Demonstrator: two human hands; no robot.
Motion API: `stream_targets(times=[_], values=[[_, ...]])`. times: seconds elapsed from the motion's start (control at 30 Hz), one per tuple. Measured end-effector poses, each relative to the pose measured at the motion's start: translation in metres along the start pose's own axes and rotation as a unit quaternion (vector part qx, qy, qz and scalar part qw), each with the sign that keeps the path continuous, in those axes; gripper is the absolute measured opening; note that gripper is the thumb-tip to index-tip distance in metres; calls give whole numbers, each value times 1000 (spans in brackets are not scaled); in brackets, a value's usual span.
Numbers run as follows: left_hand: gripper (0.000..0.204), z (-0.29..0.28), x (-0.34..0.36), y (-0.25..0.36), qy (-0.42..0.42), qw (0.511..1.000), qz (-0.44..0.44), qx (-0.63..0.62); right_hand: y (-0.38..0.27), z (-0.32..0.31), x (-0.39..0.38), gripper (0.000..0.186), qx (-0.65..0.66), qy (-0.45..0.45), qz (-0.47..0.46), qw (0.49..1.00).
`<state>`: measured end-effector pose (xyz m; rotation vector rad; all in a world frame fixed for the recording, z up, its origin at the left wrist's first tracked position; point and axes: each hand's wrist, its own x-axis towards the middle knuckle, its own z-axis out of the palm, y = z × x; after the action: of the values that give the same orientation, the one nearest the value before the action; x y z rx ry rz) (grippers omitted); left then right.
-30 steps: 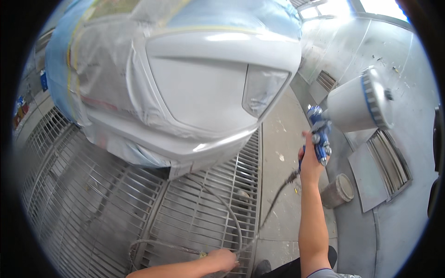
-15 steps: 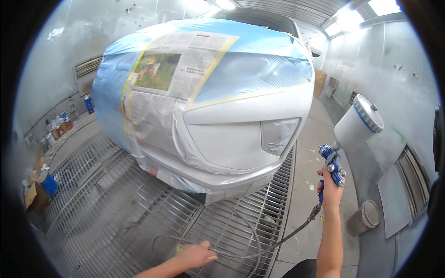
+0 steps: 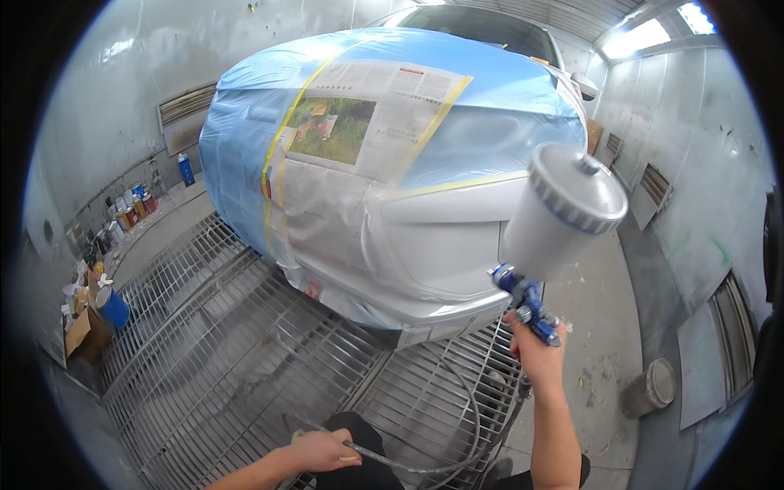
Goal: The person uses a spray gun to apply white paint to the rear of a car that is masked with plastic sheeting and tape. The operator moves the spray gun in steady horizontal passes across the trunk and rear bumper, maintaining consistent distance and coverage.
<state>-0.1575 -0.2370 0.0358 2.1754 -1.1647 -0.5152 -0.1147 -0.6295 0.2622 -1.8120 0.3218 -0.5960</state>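
Note:
My right hand is closed round the handle of a blue spray gun, which has a large white cup with a grey lid on top. The gun is in front of the right corner of a pale car bumper; whether spray is coming out I cannot tell. Low in front of me, my left hand is closed round the dark air hose, which loops across and rises toward the gun. Newspaper, yellow tape and blue film mask the car's front.
Metal floor grating runs under and before the car. Cans and bottles line the left wall, near a cardboard box and a blue can. A grey bucket stands by the right wall, beside a leaning panel.
The spray gun and my right hand have moved left, in front of the bumper corner. My left hand has shifted slightly down and left with the hose. The view has turned right to left.

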Motion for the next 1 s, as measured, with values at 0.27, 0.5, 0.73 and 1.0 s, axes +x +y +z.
stream_targets(times=[0.27, 0.5, 0.73, 1.0], values=[[29, 22, -9, 7, -28, 999, -23, 4, -5, 38, 5, 24, -6, 32, -30, 999], [26, 21, -5, 62, 56, 991, -108, -50, -34, 83, 14, 20, 60, -162, 12, 985], [26, 52, 24, 69, 20, 994, -101, -17, -22, 28, 38, 24, 79, -81, -3, 994], [21, 68, 55, 80, 20, 998, -29, -47, 5, -88, 69, 24, 37, 50, -13, 998]])
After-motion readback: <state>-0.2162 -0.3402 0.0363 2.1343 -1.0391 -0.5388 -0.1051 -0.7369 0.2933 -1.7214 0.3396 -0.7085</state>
